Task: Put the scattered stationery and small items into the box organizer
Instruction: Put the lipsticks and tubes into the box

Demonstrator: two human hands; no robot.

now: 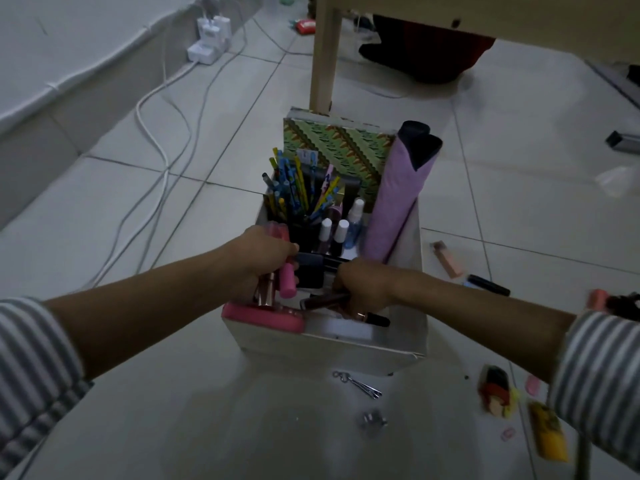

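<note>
Head view: left hand (266, 259) grasps pink tube (288, 280), right hand (367, 287) dark tube (323, 301); I'd seat both upright in box organizer (329, 346).

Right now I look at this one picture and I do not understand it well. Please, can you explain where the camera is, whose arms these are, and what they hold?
No machine here. A person wears one camera on the head, so you see their own two arms reaching forward and down. Both hands are inside a white box organizer on the tiled floor. The left hand grips a pink tube; the right hand seems to grip a dark tube. The box already holds coloured pens, white-capped bottles and a purple roll. On the floor to the right lie a black marker, a peach tube and a yellow item; nearer, metal clips.
</note>
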